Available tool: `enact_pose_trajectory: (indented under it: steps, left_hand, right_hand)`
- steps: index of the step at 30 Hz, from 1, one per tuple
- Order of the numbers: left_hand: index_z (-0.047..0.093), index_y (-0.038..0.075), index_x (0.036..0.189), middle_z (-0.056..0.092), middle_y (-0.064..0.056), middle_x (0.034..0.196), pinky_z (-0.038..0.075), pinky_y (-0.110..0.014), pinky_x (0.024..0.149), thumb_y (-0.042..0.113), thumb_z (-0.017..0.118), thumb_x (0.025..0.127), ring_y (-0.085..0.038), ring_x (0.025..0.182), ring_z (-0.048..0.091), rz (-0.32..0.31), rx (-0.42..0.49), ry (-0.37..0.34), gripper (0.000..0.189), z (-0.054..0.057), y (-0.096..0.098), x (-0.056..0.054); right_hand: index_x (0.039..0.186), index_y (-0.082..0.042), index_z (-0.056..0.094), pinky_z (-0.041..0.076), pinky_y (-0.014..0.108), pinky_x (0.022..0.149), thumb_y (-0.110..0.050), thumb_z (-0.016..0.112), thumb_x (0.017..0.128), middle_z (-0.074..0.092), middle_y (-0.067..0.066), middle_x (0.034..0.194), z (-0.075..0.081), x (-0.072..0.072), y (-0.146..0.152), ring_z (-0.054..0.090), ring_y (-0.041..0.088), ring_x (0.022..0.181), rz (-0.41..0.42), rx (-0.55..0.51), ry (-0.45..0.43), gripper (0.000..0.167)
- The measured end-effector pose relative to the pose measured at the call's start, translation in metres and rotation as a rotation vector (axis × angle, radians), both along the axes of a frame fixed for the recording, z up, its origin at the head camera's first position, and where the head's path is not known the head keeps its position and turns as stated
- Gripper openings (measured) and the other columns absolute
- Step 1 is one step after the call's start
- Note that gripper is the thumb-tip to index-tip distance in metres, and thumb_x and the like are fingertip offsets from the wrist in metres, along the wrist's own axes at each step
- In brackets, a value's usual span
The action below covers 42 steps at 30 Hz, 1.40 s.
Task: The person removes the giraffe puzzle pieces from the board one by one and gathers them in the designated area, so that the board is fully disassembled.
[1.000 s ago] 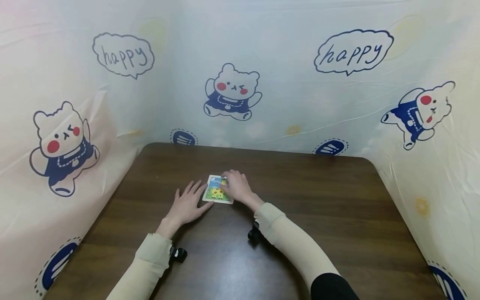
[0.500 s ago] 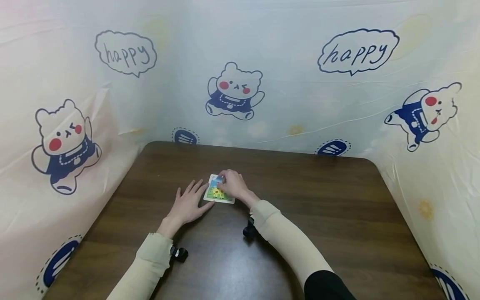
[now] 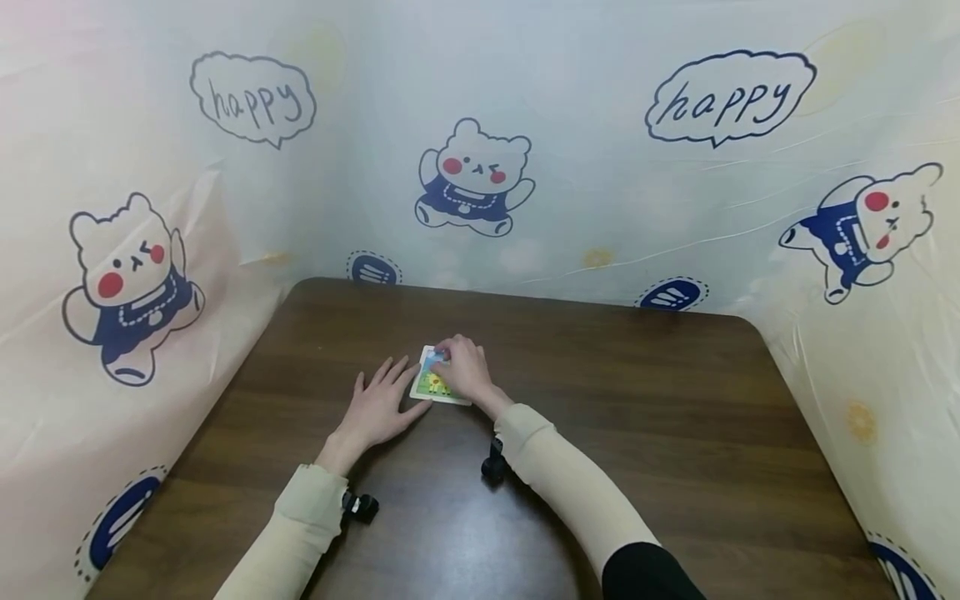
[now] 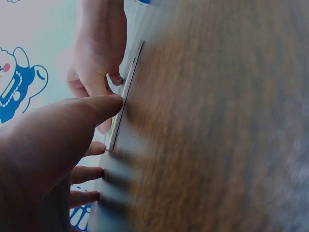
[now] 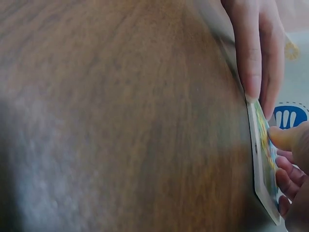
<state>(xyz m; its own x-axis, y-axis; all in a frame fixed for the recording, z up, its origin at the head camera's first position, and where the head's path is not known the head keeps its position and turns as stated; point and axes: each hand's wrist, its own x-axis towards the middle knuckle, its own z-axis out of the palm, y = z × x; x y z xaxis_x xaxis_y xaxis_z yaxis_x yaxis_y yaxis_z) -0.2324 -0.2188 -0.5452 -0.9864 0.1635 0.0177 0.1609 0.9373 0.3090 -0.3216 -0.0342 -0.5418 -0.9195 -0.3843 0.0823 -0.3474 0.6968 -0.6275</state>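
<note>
A small flat picture board [image 3: 424, 385] with a white rim and yellow sunflowers on green and blue lies on the table. My left hand [image 3: 372, 410] is spread at its left side, the index finger at the left edge and the thumb against the near edge. Over the board's right part bends my right hand [image 3: 467, 371], its thumb and curled fingertips at the upper picture. The right wrist view shows the right thumb [image 5: 280, 138] and fingers close together at the face of the board [image 5: 264, 164]. I cannot tell whether they pinch a piece; the hand covers much of the picture.
The brown wooden table [image 3: 645, 433] surrounds the board on all sides. Behind and beside it hangs a pale curtain [image 3: 585, 158] printed with bears and "happy" bubbles. Each cuff carries a black wrist camera, such as the left camera [image 3: 363, 507].
My right hand has shifted slightly left across the picture, its thumb now nearer the left edge. The left hand keeps its place against the board. The whole head view has drifted slightly.
</note>
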Motion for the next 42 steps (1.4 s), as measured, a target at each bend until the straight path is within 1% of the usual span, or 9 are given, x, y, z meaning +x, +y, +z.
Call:
enact_pose_trajectory:
  steps: [5, 9, 12, 15, 21, 27, 31, 36, 42]
  left_hand:
    - [0.048, 0.016, 0.168, 0.039, -0.018, 0.178, 0.022, -0.088, 0.123, 0.058, 0.069, 0.103, -0.048, 0.167, 0.031, -0.002, 0.005, 0.008, 0.080, 0.001, 0.001, 0.000]
    - [0.048, 0.016, 0.168, 0.039, -0.018, 0.178, 0.021, -0.088, 0.123, 0.058, 0.069, 0.103, -0.048, 0.166, 0.032, -0.001, 0.004, 0.012, 0.080, 0.002, 0.002, 0.000]
    - [0.048, 0.016, 0.168, 0.039, -0.018, 0.178, 0.021, -0.088, 0.124, 0.057, 0.070, 0.103, -0.048, 0.167, 0.031, -0.001, 0.008, 0.012, 0.080, 0.004, 0.003, 0.000]
    - [0.048, 0.016, 0.168, 0.039, -0.018, 0.178, 0.021, -0.088, 0.124, 0.058, 0.070, 0.103, -0.048, 0.167, 0.031, -0.004, 0.008, 0.010, 0.080, 0.005, 0.003, 0.001]
    - [0.048, 0.015, 0.167, 0.039, -0.019, 0.178, 0.021, -0.087, 0.124, 0.058, 0.069, 0.103, -0.048, 0.167, 0.031, -0.002, -0.002, 0.008, 0.080, 0.008, 0.003, 0.001]
    - [0.049, 0.015, 0.167, 0.039, -0.019, 0.178, 0.022, -0.088, 0.124, 0.057, 0.069, 0.104, -0.048, 0.167, 0.032, 0.000, -0.005, 0.006, 0.079, 0.007, 0.003, 0.002]
    - [0.048, 0.015, 0.168, 0.038, -0.019, 0.178, 0.021, -0.087, 0.124, 0.057, 0.068, 0.104, -0.048, 0.167, 0.030, 0.000, -0.003, -0.005, 0.079, 0.005, 0.002, 0.001]
    - [0.049, 0.015, 0.167, 0.039, -0.019, 0.178, 0.022, -0.087, 0.124, 0.058, 0.069, 0.104, -0.048, 0.167, 0.031, 0.003, -0.001, 0.002, 0.079, 0.004, 0.003, 0.001]
    - [0.049, 0.015, 0.167, 0.038, -0.019, 0.178, 0.021, -0.087, 0.125, 0.058, 0.069, 0.103, -0.047, 0.168, 0.030, 0.005, -0.004, -0.003, 0.080, 0.003, 0.002, 0.002]
  right_hand:
    - [0.125, -0.011, 0.077, 0.045, 0.040, 0.102, -0.028, 0.077, 0.105, 0.072, 0.006, 0.121, -0.002, 0.002, -0.002, 0.063, 0.022, 0.113, -0.016, 0.029, 0.024, 0.027]
    - [0.133, -0.010, 0.075, 0.047, 0.040, 0.101, -0.029, 0.076, 0.105, 0.070, 0.008, 0.131, -0.004, 0.003, -0.001, 0.064, 0.025, 0.117, -0.030, 0.058, 0.090, 0.034]
    - [0.135, -0.009, 0.077, 0.048, 0.042, 0.100, -0.030, 0.075, 0.105, 0.070, 0.011, 0.132, -0.006, 0.004, 0.001, 0.065, 0.027, 0.119, -0.037, 0.075, 0.145, 0.037]
    - [0.134, -0.008, 0.078, 0.048, 0.044, 0.100, -0.030, 0.076, 0.105, 0.071, 0.012, 0.131, -0.008, 0.004, 0.001, 0.065, 0.029, 0.121, -0.034, 0.060, 0.170, 0.036]
    - [0.134, -0.006, 0.075, 0.045, 0.045, 0.102, -0.027, 0.075, 0.105, 0.070, 0.012, 0.133, -0.006, 0.004, -0.002, 0.062, 0.029, 0.125, -0.031, 0.014, 0.116, 0.036]
    - [0.134, -0.008, 0.073, 0.043, 0.043, 0.105, -0.028, 0.073, 0.107, 0.068, 0.010, 0.139, -0.003, 0.003, -0.007, 0.060, 0.028, 0.127, -0.049, 0.041, 0.032, 0.034]
    - [0.131, -0.009, 0.073, 0.043, 0.042, 0.105, -0.028, 0.073, 0.107, 0.069, 0.010, 0.137, -0.004, 0.004, -0.011, 0.060, 0.027, 0.126, -0.065, 0.063, 0.025, 0.031]
    - [0.132, -0.009, 0.075, 0.045, 0.043, 0.103, -0.028, 0.075, 0.106, 0.071, 0.009, 0.134, -0.009, 0.009, -0.013, 0.062, 0.027, 0.124, -0.099, 0.086, 0.107, 0.033]
    - [0.127, -0.011, 0.079, 0.047, 0.043, 0.101, -0.030, 0.077, 0.105, 0.072, 0.007, 0.128, -0.015, 0.014, -0.013, 0.063, 0.026, 0.121, -0.115, 0.104, 0.211, 0.030]
